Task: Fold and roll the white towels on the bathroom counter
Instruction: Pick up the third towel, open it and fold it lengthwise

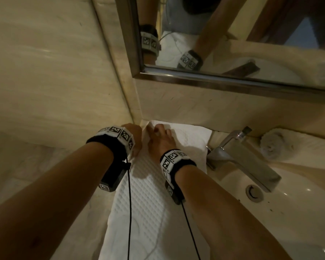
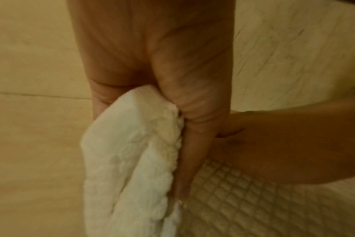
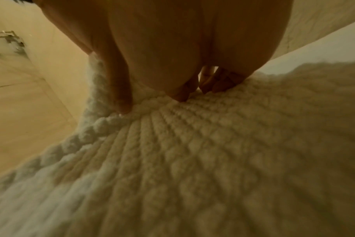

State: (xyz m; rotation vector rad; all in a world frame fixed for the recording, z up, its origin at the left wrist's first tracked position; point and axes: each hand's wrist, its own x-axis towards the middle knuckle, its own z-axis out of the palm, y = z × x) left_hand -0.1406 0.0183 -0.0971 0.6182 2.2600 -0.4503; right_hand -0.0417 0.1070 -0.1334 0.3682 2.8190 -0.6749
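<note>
A white waffle-textured towel [image 1: 144,194] lies folded into a long strip on the counter, running from the near edge to the far corner by the wall. Both hands are at its far end. My left hand [image 1: 132,136] grips a lifted fold of the towel [image 2: 132,160] between thumb and fingers. My right hand [image 1: 159,141] sits just to its right, thumb and curled fingertips [image 3: 182,96] dug into the towel [image 3: 192,152] at its edge. A second towel, rolled [image 1: 276,145], rests on the counter behind the tap.
A chrome tap [image 1: 240,160] stands right of the towel, over the sink basin [image 1: 298,212] with its drain [image 1: 254,192]. A mirror [image 1: 233,44] hangs above the backsplash. A beige stone wall [image 1: 54,72] closes the left side. Black cables hang from both wristbands.
</note>
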